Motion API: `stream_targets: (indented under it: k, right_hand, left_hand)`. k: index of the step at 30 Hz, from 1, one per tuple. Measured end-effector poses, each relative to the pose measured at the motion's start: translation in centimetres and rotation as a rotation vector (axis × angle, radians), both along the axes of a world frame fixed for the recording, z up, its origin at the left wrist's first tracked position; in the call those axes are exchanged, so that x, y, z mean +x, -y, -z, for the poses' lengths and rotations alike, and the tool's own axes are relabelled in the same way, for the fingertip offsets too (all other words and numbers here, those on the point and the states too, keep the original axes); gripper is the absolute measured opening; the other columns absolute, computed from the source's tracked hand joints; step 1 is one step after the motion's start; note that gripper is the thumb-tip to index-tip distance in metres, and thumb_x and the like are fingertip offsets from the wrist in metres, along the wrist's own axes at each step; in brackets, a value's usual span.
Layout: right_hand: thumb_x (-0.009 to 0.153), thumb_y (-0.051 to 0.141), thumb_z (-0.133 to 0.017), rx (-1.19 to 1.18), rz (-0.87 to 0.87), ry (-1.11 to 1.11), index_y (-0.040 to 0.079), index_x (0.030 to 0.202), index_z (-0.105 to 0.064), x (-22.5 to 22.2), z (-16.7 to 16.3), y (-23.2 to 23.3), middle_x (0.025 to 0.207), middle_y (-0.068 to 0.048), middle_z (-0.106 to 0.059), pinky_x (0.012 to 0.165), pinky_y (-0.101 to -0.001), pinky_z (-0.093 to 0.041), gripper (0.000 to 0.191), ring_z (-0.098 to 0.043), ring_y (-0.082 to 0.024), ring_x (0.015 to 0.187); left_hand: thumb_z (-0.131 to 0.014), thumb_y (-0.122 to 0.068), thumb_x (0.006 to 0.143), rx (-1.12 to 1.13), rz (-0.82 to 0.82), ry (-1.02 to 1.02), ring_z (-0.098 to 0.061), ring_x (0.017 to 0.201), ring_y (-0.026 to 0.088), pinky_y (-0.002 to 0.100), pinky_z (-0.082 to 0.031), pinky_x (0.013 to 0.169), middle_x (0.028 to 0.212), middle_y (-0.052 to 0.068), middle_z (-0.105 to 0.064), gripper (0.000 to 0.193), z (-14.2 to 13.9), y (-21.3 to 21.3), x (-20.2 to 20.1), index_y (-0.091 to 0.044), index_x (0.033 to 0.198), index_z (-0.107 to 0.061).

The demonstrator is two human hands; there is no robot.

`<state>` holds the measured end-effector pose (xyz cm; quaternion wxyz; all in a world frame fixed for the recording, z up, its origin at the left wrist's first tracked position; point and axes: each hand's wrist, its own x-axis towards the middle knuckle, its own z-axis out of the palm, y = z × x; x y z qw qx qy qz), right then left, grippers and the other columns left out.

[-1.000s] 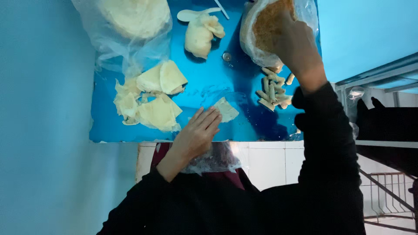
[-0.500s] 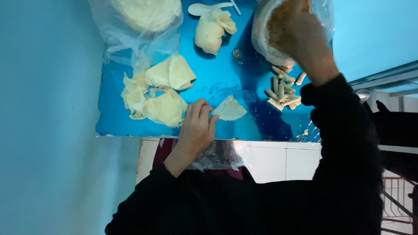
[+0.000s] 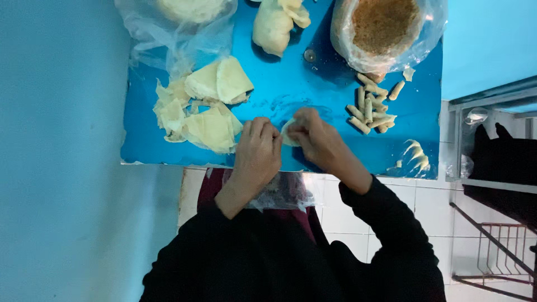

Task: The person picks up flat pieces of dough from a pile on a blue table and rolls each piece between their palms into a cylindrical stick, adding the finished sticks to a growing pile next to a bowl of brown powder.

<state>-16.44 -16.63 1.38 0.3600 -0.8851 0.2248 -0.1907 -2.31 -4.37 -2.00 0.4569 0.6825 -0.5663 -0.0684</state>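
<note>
Moving away from the crumb bag (image 3: 386, 25), the right hand (image 3: 319, 137) is now closed with the left hand (image 3: 257, 148) on the dough piece (image 3: 288, 134) near the counter's (image 3: 279, 95) front edge.

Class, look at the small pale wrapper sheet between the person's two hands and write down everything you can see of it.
The wrapper sheet is a small, thin, pale cream piece that looks like soft dough or pastry skin. It lies on the shiny blue table near its front edge, mostly hidden by fingers, so only a rounded sliver shows. The left hand touches it from one side and the right hand pinches it from the other. Whether it holds filling, or is folded, cannot be told.
</note>
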Motion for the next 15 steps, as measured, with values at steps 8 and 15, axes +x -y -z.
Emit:
stream_targets:
  k: [8, 15]
  right_hand:
    - [0.091, -0.008, -0.067, -0.505, 0.011, -0.134, 0.007, 0.148, -0.049, -3.4, 1.0, -0.8, 0.105, -0.014, -0.072, 0.082, -0.0425, -0.058, 0.062, -0.070, -0.033, 0.096]
    - [0.091, -0.008, -0.065, -0.286, 0.226, -0.099, -0.002, 0.152, -0.034, -3.5, -0.4, -1.1, 0.107, -0.020, -0.066, 0.080, -0.0442, -0.055, 0.068, -0.067, -0.037, 0.098]
  left_hand:
    - [-0.070, -0.005, 0.092, 0.040, 0.011, 0.022, -0.054, 0.096, 0.037, 0.048, -0.046, 0.083, 0.103, 0.016, -0.054, 0.014, 0.2, 0.1, 0.1, -0.001, 0.097, -0.058]
    - [-0.068, -0.009, 0.096, 0.033, 0.036, -0.018, -0.061, 0.092, 0.035, 0.047, -0.051, 0.077, 0.097, 0.014, -0.063, 0.013, 0.0, 0.2, -0.7, -0.003, 0.103, -0.059]
